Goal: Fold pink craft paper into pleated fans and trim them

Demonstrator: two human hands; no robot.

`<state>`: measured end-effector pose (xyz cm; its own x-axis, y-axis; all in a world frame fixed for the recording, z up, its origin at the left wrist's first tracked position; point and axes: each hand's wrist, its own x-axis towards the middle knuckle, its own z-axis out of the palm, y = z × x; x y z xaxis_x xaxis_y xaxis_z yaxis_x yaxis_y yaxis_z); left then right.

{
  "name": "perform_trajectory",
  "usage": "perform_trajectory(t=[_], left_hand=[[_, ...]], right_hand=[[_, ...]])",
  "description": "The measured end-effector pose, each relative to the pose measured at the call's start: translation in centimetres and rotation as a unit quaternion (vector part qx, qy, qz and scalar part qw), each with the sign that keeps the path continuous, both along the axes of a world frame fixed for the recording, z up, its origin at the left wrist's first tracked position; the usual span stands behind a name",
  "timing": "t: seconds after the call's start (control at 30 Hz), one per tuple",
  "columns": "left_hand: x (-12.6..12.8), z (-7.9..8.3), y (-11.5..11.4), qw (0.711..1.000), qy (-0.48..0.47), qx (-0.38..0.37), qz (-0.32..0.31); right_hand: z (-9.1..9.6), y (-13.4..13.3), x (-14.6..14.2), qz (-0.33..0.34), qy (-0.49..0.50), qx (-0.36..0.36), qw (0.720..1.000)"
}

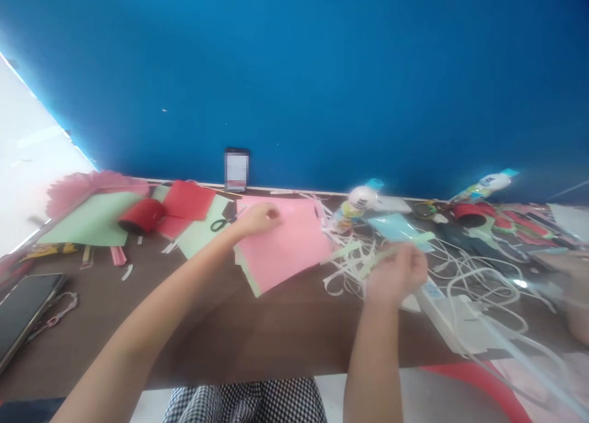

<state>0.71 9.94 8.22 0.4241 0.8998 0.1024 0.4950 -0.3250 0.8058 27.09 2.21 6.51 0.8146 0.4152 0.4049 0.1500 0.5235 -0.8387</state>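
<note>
My left hand (pixel 260 219) is over the upper left of a pink paper sheet (pixel 289 248). Its fingers are curled closed, and whatever may be in them is hidden. A pale green sheet shows beneath the pink one along its lower left edge. To the right, my right hand (pixel 398 271), smeared by motion, is closed on a pale green paper strip (pixel 421 239). Around it lie paper offcuts (pixel 352 263) and a light blue packet (pixel 396 227). Black-handled scissors (pixel 218 225) lie just left of the pink sheet.
White bottles with blue caps (pixel 361 199) lean at the back. A phone (pixel 237 170) stands against the blue wall; another phone (pixel 27 312) lies at left. Red rolls (pixel 142 216) and green paper (pixel 96 221) are nearby. Cables and a power strip (pixel 455 319) spread right, beside another person's arm (pixel 577 294).
</note>
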Motion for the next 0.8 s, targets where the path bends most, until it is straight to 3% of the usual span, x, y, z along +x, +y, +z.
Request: perform_trajectory(t=[0.07, 0.13, 0.23, 0.33, 0.43, 0.53, 0.7, 0.8], left_hand=[[-1.9, -0.8, -0.8, 0.991, -0.028, -0.115, 0.06], [-3.3, -2.2, -1.9, 0.969, -0.078, -0.223, 0.072], [-4.1, -4.7, -3.2, 0.941, -0.144, -0.295, 0.081], [-3.4, -6.3, -3.6, 0.949, -0.152, -0.243, 0.134], [-2.4, -7.0, -3.7, 0.96, -0.184, -0.187, 0.102], [-2.2, -7.8, -3.9, 0.948, -0.256, -0.172, 0.078], [-2.7, -9.0, -4.3, 0.93, -0.319, -0.169, 0.071], [-2.7, -9.0, -4.4, 0.929, -0.33, -0.152, 0.066]], right_hand=[[1.0, -0.2, 0.6, 0.049, -0.016, 0.008, 0.999], [2.0, -0.3, 0.5, 0.107, -0.024, 0.003, 0.994], [2.8, 0.1, -0.9, 0.203, -0.034, -0.048, 0.978], [2.5, 1.0, -3.1, 0.275, -0.086, -0.152, 0.945], [1.6, 1.8, -5.2, 0.341, -0.163, -0.232, 0.896], [1.0, 2.4, -7.1, 0.418, -0.237, -0.292, 0.827], [0.9, 3.2, -9.5, 0.531, -0.337, -0.34, 0.699], [0.5, 4.1, -10.7, 0.547, -0.373, -0.331, 0.672]])
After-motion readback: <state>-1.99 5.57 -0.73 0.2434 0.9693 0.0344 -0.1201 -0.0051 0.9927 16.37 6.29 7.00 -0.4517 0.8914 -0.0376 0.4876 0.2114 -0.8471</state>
